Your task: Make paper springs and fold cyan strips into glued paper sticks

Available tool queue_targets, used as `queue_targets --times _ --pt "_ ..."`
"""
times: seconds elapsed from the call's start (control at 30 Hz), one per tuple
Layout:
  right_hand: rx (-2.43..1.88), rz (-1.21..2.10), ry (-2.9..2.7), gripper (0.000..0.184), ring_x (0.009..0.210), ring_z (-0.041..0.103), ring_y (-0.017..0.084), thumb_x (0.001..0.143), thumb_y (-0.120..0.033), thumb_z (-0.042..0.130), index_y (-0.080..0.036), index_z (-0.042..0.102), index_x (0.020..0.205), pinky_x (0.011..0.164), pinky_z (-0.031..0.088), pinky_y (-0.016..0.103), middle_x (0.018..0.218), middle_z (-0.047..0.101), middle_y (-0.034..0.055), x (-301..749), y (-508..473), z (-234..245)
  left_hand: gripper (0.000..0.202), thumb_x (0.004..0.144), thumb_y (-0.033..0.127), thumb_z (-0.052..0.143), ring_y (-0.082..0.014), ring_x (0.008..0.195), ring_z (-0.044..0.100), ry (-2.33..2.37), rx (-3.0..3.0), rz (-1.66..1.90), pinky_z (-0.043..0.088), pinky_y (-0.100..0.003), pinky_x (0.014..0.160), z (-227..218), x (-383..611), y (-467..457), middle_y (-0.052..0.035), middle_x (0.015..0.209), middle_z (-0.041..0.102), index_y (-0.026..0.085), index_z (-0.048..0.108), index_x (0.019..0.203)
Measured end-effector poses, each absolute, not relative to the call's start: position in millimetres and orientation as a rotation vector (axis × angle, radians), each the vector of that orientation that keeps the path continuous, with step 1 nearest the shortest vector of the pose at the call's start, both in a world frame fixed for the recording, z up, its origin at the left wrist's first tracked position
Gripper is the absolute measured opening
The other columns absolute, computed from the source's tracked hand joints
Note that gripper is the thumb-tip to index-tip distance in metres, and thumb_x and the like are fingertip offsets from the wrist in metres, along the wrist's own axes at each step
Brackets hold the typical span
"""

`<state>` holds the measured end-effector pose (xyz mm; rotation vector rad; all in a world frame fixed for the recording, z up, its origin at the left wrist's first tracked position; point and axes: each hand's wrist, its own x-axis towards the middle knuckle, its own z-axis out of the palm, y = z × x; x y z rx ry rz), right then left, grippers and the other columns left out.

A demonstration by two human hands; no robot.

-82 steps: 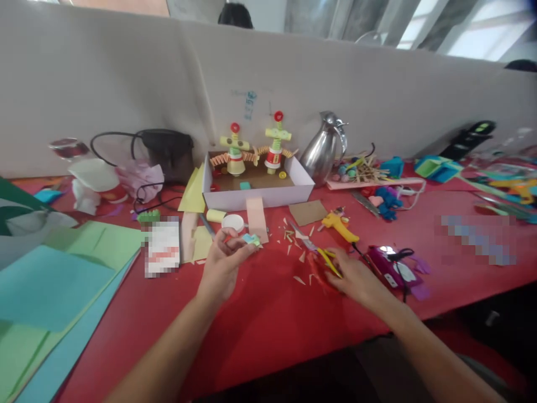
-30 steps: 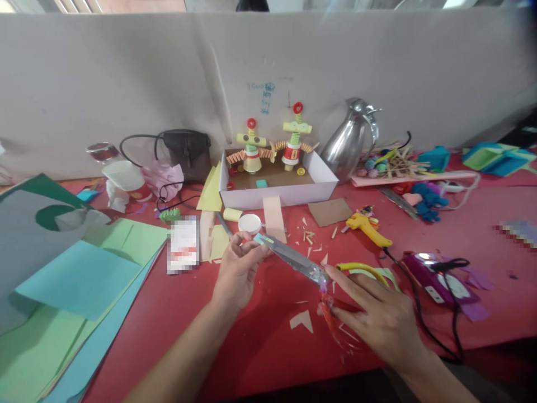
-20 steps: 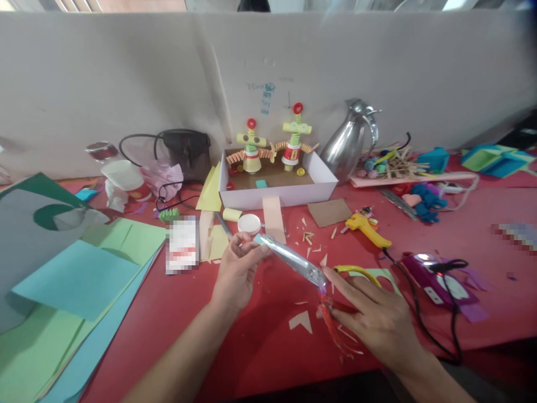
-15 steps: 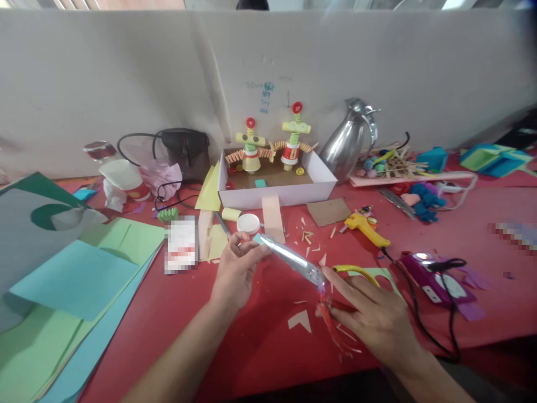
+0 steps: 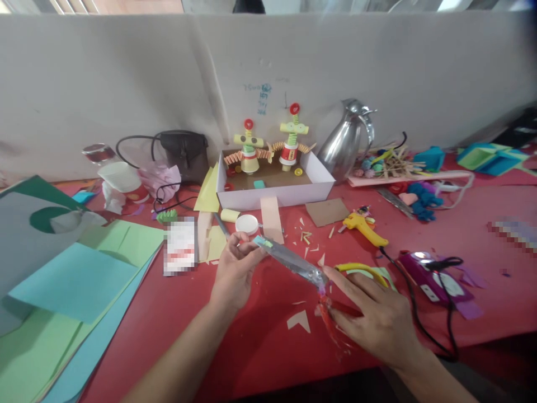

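1. Our left hand (image 5: 235, 270) pinches a small teal-and-green folded paper piece (image 5: 260, 242) in a narrow grip, raised above the red worktop (image 5: 260, 347).
2. Our right hand (image 5: 377, 322), at 4 o'clock from it, holds the yellow-handled steel scissors (image 5: 293, 261) at the handle end. Its index finger is stretched forward, and the blade tips meet the piece.
3. The blades sit right at our left fingertips, so we judge a slip could nick them. The tiny piece could also pop out among the pale paper scraps (image 5: 298, 320).
4. A black cord (image 5: 451, 313) loops at 3 o'clock of our right wrist, and a snag might drag things.
5. At 12 o'clock, a shallow white cardboard box (image 5: 277, 197) holds two paper-cup figures (image 5: 249, 154), loose buttons and a teal block.
6. At 1 o'clock stands a steel jug (image 5: 346, 146), its contents hidden.
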<state>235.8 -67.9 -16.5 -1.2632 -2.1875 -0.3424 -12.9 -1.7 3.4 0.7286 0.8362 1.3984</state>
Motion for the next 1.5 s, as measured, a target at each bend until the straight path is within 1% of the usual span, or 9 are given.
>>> queue_targets --times 0.37,0.73,0.83,0.9,1.07,1.23,1.33,1.4,1.5 --pt "-1.226 -0.390 -2.228 0.076 0.078 0.065 0.021 0.089 -0.032 0.068 -0.027 0.030 0.154 0.074 0.049 0.034 0.086 0.073 0.0032 240 -68 -22 0.033 0.073 0.012 0.078 -0.0104 0.071 0.066 0.784 0.752 1.369 0.050 -0.023 0.074 2 -13 -2 0.0018 0.073 0.069 0.021 0.050 0.087" --pt "-1.187 -0.375 -2.219 0.068 0.068 0.063 0.018 0.092 -0.033 0.064 -0.023 0.035 0.152 0.063 0.045 0.031 0.072 0.063 0.0001 236 -68 -19 0.036 0.069 0.013 0.080 -0.0118 0.069 0.067 0.814 0.705 1.375 0.052 -0.024 0.072 3 -12 -2 0.0016 0.072 0.069 0.021 0.050 0.086" --pt "-1.196 -0.358 -2.230 0.069 0.066 0.063 0.017 0.092 -0.031 0.064 -0.021 0.033 0.153 0.061 0.046 0.029 0.072 0.064 0.0001 236 -70 -23 0.037 0.068 0.012 0.081 -0.0116 0.068 0.067 0.830 0.706 1.379 0.052 -0.024 0.074 3 -12 -2 0.0045 0.066 0.065 0.021 0.050 0.086" --pt "-1.209 -0.315 -2.220 0.066 0.068 0.064 0.017 0.092 -0.030 0.063 -0.022 0.036 0.152 0.062 0.048 0.029 0.080 0.069 0.0018 236 -71 -25 0.037 0.068 0.012 0.081 -0.0108 0.067 0.066 0.830 0.717 1.383 0.052 -0.024 0.076 3 -12 -2 0.0076 0.061 0.059 0.021 0.051 0.087" --pt "-1.423 -0.154 -2.011 0.047 0.093 0.070 0.023 0.093 -0.034 0.058 -0.023 0.053 0.139 0.074 0.054 0.033 0.109 0.072 0.0080 243 -63 -27 0.037 0.070 0.011 0.080 -0.0106 0.069 0.066 0.794 0.734 1.408 0.052 -0.025 0.078 4 -12 -2 0.0088 0.060 0.055 0.022 0.051 0.089" --pt "-1.798 -0.178 -1.959 0.044 0.085 0.071 0.027 0.090 -0.041 0.057 -0.022 0.061 0.130 0.066 0.054 0.036 0.104 0.074 0.0098 267 -29 -43 0.038 0.070 0.014 0.080 -0.0154 0.084 0.069 0.721 0.792 1.408 0.053 -0.028 0.081 9 -13 -4 0.0015 0.083 0.068 0.023 0.050 0.092" --pt "-1.875 -0.226 -2.058 0.041 0.074 0.069 0.026 0.092 -0.040 0.054 -0.018 0.065 0.124 0.060 0.051 0.036 0.095 0.073 0.0125 275 -12 -47 0.038 0.069 0.014 0.080 -0.0153 0.083 0.070 0.697 0.806 1.408 0.053 -0.028 0.081 11 -14 -5 0.0006 0.084 0.070 0.023 0.051 0.092" --pt "-1.831 -0.294 -2.104 0.034 0.080 0.067 0.029 0.092 -0.036 0.052 -0.019 0.070 0.116 0.065 0.052 0.041 0.096 0.070 0.0148 270 -8 -37 0.038 0.069 0.014 0.081 -0.0148 0.082 0.069 0.696 0.809 1.406 0.053 -0.027 0.079 10 -14 -4 0.0003 0.084 0.071 0.023 0.051 0.092" --pt "-1.613 -0.261 -2.036 0.025 0.107 0.060 0.036 0.091 -0.034 0.057 -0.022 0.074 0.105 0.084 0.049 0.054 0.113 0.066 0.0160 241 -10 -9 0.036 0.070 0.014 0.080 -0.0135 0.078 0.069 0.720 0.801 1.397 0.052 -0.025 0.075 7 -13 -3 0.0008 0.083 0.071 0.023 0.053 0.092"
